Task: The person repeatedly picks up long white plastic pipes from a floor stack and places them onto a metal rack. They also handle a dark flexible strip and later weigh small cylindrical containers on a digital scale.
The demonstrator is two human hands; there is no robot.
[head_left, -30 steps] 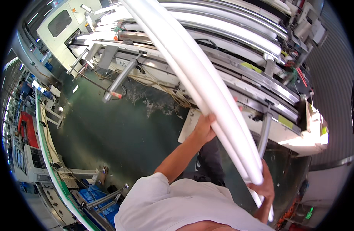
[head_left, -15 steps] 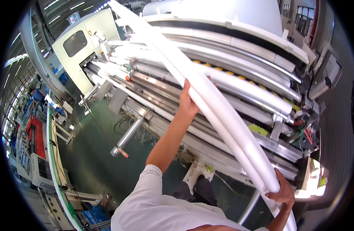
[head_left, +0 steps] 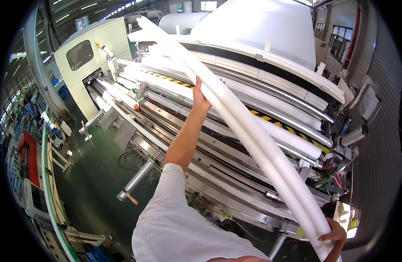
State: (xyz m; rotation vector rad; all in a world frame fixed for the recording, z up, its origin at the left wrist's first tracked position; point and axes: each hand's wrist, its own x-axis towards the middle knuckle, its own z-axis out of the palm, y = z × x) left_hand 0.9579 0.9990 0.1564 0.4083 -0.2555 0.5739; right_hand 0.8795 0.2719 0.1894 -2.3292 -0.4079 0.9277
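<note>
Gripping the white tubes (head_left: 257,144) from beneath with the left hand (head_left: 201,98), with thumb up along the near face and a fingertip just visible past the far one. Clasping the same tubes near their lower end with the right hand (head_left: 335,233), with thumb over the near side and the remaining fingers mostly out of sight. Curled round the load in both cases, no tighter than its thickness allows.

Held aslant above the machine (head_left: 218,174), from its near right corner up toward its far left. Carried further over the machine than a second ago, when partly above the floor (head_left: 96,170) on its near side. Visible now up to the far tip, cut off then. Hard to tell whether touching the rollers (head_left: 292,137) or clear of them.

Bounded at the machine's left end by a cream cabinet (head_left: 111,39), and off its right end by a ribbed wall (head_left: 377,153). Open along the machine's near left side, except for a jutting metal arm (head_left: 137,179).
</note>
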